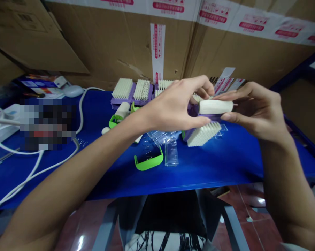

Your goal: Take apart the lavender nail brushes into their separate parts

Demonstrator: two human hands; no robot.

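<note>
A white ribbed roller is between my two hands, along a purple piece. My left hand is closed around the purple piece and the roller's left end. My right hand pinches the roller's right end between thumb and fingers, where a thin pin sticks out. Just below them is a block of white bristles, tilted; whether it joins the held purple piece I cannot tell. Partly hidden behind my left hand, purple-based bristle brushes stand in a row at the back.
On the blue table lie a bright green curved frame, a clear plastic piece and another white roller by green parts. White cables run along the left, near a white mouse. Cardboard walls the back.
</note>
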